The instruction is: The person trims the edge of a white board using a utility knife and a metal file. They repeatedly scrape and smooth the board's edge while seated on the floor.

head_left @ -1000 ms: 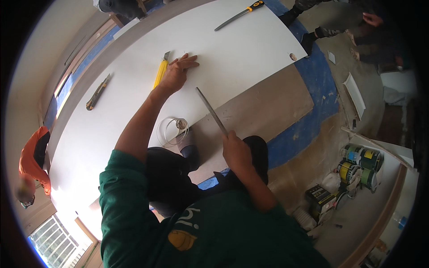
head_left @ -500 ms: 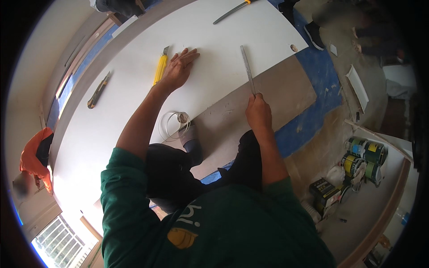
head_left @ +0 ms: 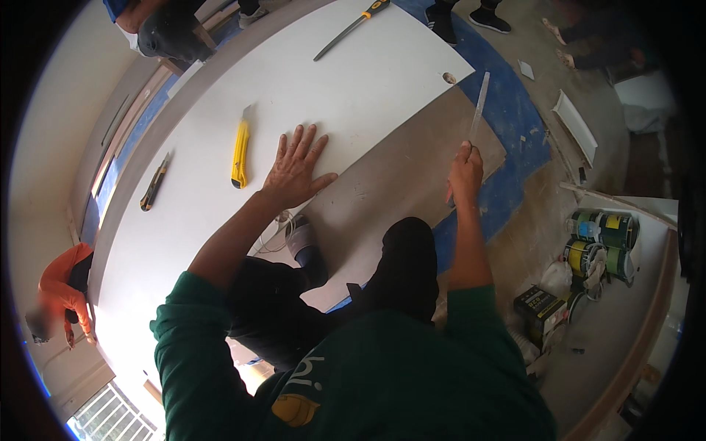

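My left hand (head_left: pixel 296 173) lies flat on a large white board (head_left: pixel 198 220), fingers spread, close to the board's near edge. Held in my right hand (head_left: pixel 465 176) is a flat metal file (head_left: pixel 480 106), its blade pointing up and away. The file is beyond the board's right edge, apart from it. Left of my left hand rests a yellow utility knife (head_left: pixel 240 154) with its blade out. Farther left lies a dark utility knife (head_left: pixel 154 182). Another file (head_left: pixel 344 37), with an orange and black handle, lies at the board's far end.
A round hole (head_left: pixel 449 77) pierces the board's far right corner. Beneath is a brown sheet (head_left: pixel 382 173) over blue floor covering (head_left: pixel 518 162). Coiled wire sits by my foot (head_left: pixel 300 235). Rolls (head_left: pixel 581 253) and a black box (head_left: pixel 540 312) stand right. A person in orange (head_left: pixel 62 283) bends at left.
My left hand has left the yellow knife's side and come nearer, now spread flat. My right hand has carried the file rightward, off the board. The view has shifted somewhat.
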